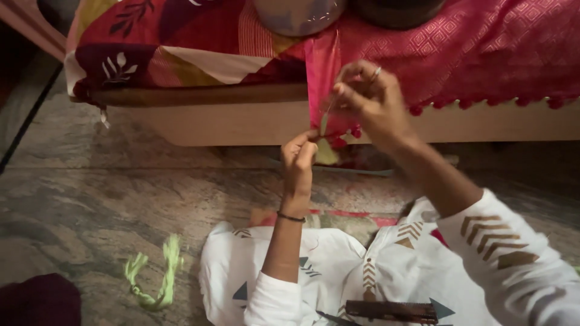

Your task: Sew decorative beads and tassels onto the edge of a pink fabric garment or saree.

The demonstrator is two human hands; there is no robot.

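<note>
A pink cloth [483, 42] with red pom-pom tassels along its edge hangs off the bed. A narrow strip of it [319, 78] drops down in front of the wooden bed frame [241, 121]. My left hand [299, 156] pinches the strip's lower end near the tassels [347, 134]. My right hand [371, 99], with a ring on one finger, is closed on a thin thread or needle right beside the strip, slightly above the left hand. What exactly it holds is too small to tell.
A bundle of light green thread [154, 274] lies on the stone floor at lower left. A dark comb [393, 311] rests on my white patterned lap. A patterned bedsheet [175, 42] and two round vessels [299, 15] sit on the bed. A dark maroon object [36, 300] is at bottom left.
</note>
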